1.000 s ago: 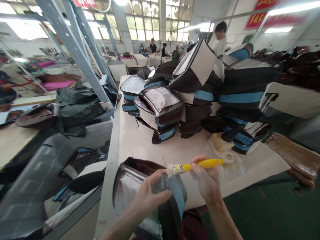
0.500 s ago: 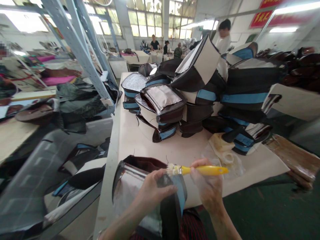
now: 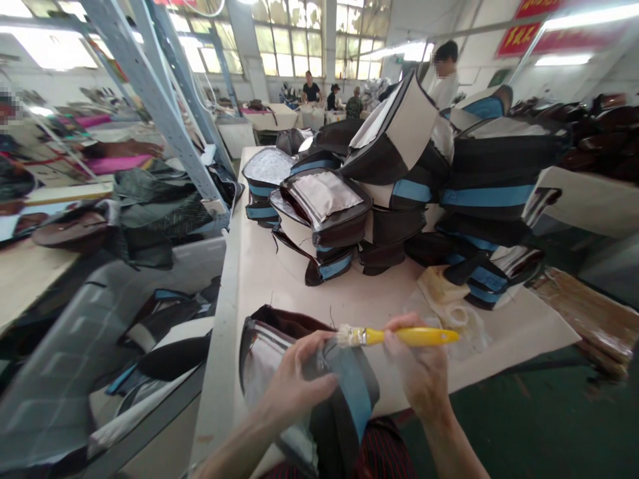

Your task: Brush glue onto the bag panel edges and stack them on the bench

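Right hand [image 3: 422, 366] around one brush [image 3: 375, 336], left hand [image 3: 302, 379] on one bag [image 3: 332, 426]

Beyond our right grip [image 3: 419, 366], we are seeing tall paned windows [image 3: 284, 64] glowing in a pale wall [image 3: 479, 56]. Above and right of it, a strip light [image 3: 563, 60] is shining beneath a red banner [image 3: 519, 40]. Right of the grip, dark green floor [image 3: 524, 419] is spreading past the bench [image 3: 269, 279]; well left of it, a blue-grey metal frame [image 3: 137, 80] is slanting upward.

Two hands [image 3: 298, 380] [image 3: 420, 369], one brush [image 3: 407, 336] and five other people [image 3: 312, 92] show.
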Demonstrator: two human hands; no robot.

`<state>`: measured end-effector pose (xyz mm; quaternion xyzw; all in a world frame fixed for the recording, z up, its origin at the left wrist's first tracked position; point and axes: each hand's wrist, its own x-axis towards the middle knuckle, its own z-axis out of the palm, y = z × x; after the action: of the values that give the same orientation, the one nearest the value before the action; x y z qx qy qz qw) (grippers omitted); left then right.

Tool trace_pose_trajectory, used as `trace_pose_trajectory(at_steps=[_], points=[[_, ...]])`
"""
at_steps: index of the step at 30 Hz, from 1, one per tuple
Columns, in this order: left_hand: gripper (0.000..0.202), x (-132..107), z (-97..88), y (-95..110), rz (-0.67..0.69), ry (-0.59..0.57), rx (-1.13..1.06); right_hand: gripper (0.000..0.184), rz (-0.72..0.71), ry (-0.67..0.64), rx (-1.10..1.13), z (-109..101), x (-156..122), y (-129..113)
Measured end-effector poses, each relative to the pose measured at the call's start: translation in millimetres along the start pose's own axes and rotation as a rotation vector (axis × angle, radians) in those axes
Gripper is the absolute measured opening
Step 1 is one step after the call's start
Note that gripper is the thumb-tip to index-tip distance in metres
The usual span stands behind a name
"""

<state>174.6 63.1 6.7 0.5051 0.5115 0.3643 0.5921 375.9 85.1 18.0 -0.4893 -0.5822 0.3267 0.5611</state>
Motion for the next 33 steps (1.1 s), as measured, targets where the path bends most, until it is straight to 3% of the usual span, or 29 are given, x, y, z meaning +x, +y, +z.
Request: trace_pose_trajectory(at_steps=[5,9,12,14,18,22,27,33], points=[[0.028,-1.3,-26.1,4.7,0.141,-0.114,-0.302,0.004,0.002,0.165,0.231,-3.8,6.8,-5.5],[0.019,6.2,-39.2,-15.7,0.089,-0.092,-0.647,0.002,0.084,0.021,0.457,0.9,9.3,-7.4],[0.031,12.3,-40.9,-33.6,-0.030,-0.087,-0.759,0.003,0.129,-0.049,0.566,11.7,6.8,-7.4],[0.035,14.8,-40.1,-41.4,-0.028,-0.098,-0.818,0.004,0.163,-0.088,0.595,20.4,4.2,-6.8],[0.038,16.2,-40.9,-45.1,0.047,-0.173,-0.941,0.004,0.227,-0.124,0.567,33.2,0.6,-5.4],[0.037,16.4,-42.4,-41.8,0.033,-0.232,-0.999,0.005,0.200,-0.119,0.502,34.6,-0.8,-7.2],[0.031,17.0,-39.2,-38.2,0.033,-0.198,-1.029,0.008,0.157,-0.125,0.410,31.6,-3.4,-10.9],[0.041,16.0,-40.0,-43.2,-0.002,-0.178,-1.028,0.012,0.131,-0.091,0.324,33.3,-1.7,-14.7]])
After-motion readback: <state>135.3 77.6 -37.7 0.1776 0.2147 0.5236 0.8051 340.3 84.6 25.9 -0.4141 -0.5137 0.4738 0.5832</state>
